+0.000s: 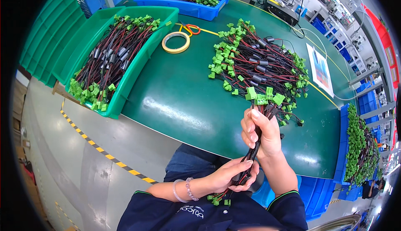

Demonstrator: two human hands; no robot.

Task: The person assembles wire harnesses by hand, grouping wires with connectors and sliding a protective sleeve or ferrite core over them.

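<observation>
Fingers of the right hand [262, 135] are clamped round a bundle of cables [255, 147], green plugs [264, 97] uppermost; its lower end is pinched by the left hand [234, 174]. Beyond the bundle a loose heap [261, 63] remains unsorted; left of it, a green bin [121, 51] is already filled.

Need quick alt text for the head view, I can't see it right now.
Both hands grip one bundle of red-black wires with green connectors: right hand near its top, left hand near its bottom, above a green table holding a loose wire pile.
</observation>
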